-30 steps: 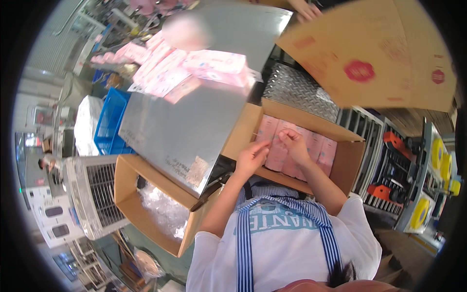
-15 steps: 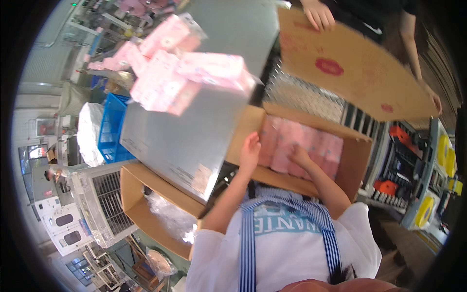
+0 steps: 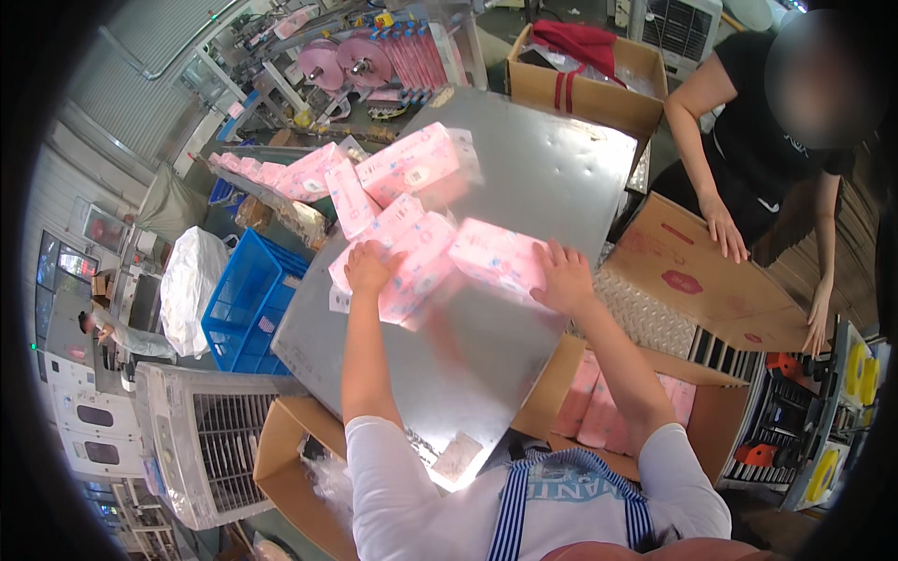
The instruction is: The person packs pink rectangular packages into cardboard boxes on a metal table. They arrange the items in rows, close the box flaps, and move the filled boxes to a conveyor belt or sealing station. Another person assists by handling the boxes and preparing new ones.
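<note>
Pink wrapped tissue packs lie in a loose pile on the metal table. My left hand (image 3: 371, 269) rests with spread fingers on a tissue pack (image 3: 412, 266) at the near left of the pile. At the pile's right side, my right hand (image 3: 565, 280) grips the right end of another tissue pack (image 3: 496, 256), fingers over its far edge and thumb on the near side. Below my right forearm stands an open carton (image 3: 540, 404) with a row of pink packs (image 3: 599, 411) inside, partly hidden by that arm.
Across the metal table (image 3: 524, 154), a carton (image 3: 585, 112) holds a red cloth. At the right, a co-worker's hands hold a printed cardboard sheet (image 3: 706, 280) beside the rollers. A blue crate (image 3: 251, 304) and another open carton (image 3: 299, 467) stand at the left.
Both my hands have left the carton and moved up and left onto the packs on the table. My view has shifted, showing more of the table's far side and the co-worker.
</note>
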Demonstrator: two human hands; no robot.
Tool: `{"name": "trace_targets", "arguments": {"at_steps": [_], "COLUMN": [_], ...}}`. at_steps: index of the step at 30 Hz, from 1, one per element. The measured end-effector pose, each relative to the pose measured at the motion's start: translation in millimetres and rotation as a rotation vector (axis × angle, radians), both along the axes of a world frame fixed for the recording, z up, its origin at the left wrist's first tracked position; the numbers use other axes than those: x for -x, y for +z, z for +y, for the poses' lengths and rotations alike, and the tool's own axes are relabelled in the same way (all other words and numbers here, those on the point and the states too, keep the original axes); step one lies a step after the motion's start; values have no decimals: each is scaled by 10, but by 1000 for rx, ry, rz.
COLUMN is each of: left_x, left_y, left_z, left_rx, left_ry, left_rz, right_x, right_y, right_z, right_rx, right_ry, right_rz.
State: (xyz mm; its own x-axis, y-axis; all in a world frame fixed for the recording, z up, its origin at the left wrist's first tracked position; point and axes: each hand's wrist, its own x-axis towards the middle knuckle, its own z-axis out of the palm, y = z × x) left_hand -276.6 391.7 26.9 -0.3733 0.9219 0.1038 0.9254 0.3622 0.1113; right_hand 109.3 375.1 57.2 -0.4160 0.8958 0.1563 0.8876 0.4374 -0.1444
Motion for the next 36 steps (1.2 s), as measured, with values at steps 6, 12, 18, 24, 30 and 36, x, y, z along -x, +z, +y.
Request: {"name": "trace_targets", "arguments": {"at_steps": [6,12,18,24,30,36], "left_x": [330,207,268,-110,-881,-1706], "left_y": [110,196,-688,-391,-372,-522], "left_z": [245,154,-560,-1111,-1717,-1878], "left_rx": [216,645,244,-48,81,397], "left_ry": [-38,-167,-39,-168,-87,-172], "left_rz": [-108,-825,-1536,-1834,-1779,-1984], "right_x": [542,760,744,100,-369,-1285], "right_y": [-425,-839,-374,-898,-731,-560], "right_z": [-173,96,-199,-682,-1272,-2126], "right_rx": [487,688,1184,708,820,631], "right_ry": [-230,-116,-494,-421,-328,-427], "right_rz": [196,1126,1336,1321,1655,1527]}}
